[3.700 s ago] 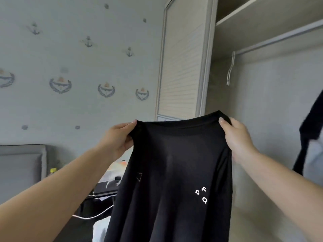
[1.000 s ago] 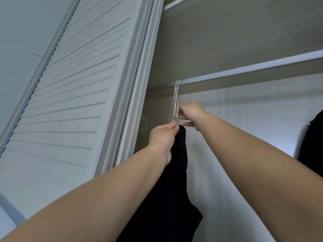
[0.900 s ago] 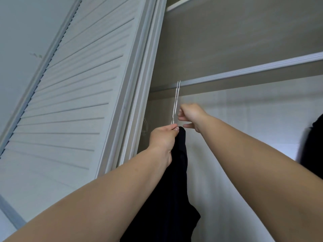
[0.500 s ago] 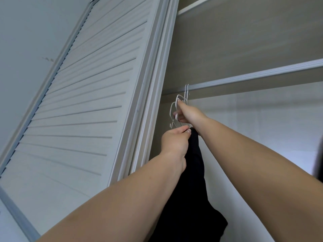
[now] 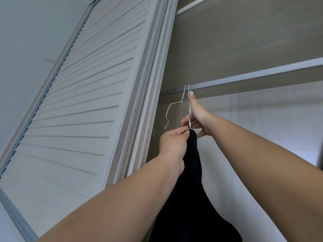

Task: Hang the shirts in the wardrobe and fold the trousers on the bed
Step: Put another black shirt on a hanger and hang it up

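Observation:
A black shirt [image 5: 192,180] hangs bunched from my left hand [image 5: 173,145], which grips its top edge just below the wardrobe rail [image 5: 253,76]. Thin white wire hangers [image 5: 182,109] hang from the left end of that rail. My right hand [image 5: 197,116] is raised among them, its fingers curled around one hanger and the index finger stretched up along the wire toward the rail. One hanger is swung out to the left. The lower part of the shirt drops out of view.
A white louvred sliding door [image 5: 83,102] stands close on the left, its frame [image 5: 148,102] next to my left hand. A shelf [image 5: 244,32] spans the wardrobe above the rail. A dark garment edge [image 5: 321,159] shows at the far right.
Earlier both hands held the shirt spread out; now the left one holds it alone. In the last second my right hand took hold of a hanger and one hanger swung out to the left.

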